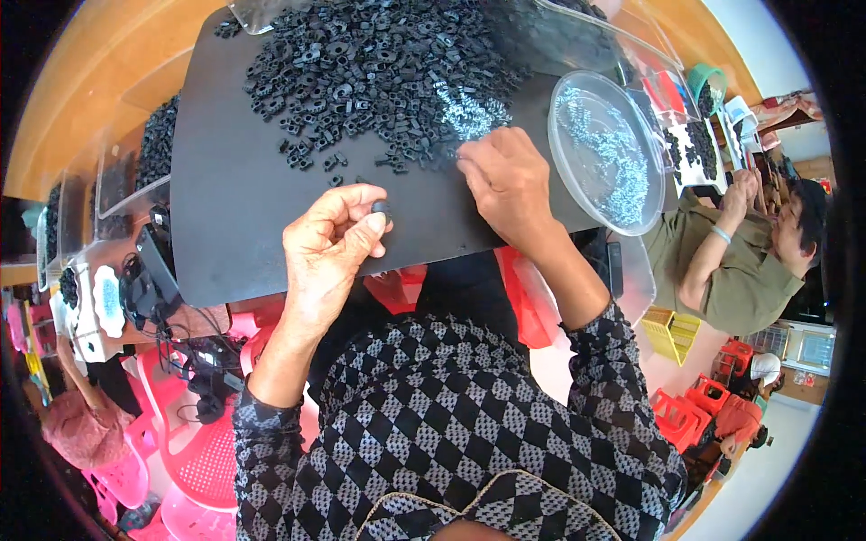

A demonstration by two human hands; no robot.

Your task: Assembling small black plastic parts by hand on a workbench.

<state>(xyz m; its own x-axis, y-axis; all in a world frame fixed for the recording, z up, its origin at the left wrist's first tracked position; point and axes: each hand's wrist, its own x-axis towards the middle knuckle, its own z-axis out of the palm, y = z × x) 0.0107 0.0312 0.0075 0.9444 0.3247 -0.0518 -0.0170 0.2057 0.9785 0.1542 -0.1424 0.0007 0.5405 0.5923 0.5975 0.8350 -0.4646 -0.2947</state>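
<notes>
My left hand [329,242] is closed above the near part of the dark table [230,221]. Between its thumb and fingers it pinches a small black plastic part [380,208]. My right hand [514,185] is closed too, its fingertips pressed together at the near edge of a small heap of silvery springs [474,117]. Whatever those fingertips hold, if anything, is too small to make out. Behind both hands spreads a large pile of black plastic parts [352,86], with a few loose ones nearest my left hand.
Right of my right hand lies a round clear dish [582,191] with more springs. Clear plastic bins stand left and far right. Cables [185,338] hang at the table's left side. A person in olive [735,270] sits at right; another in red [86,424] at left.
</notes>
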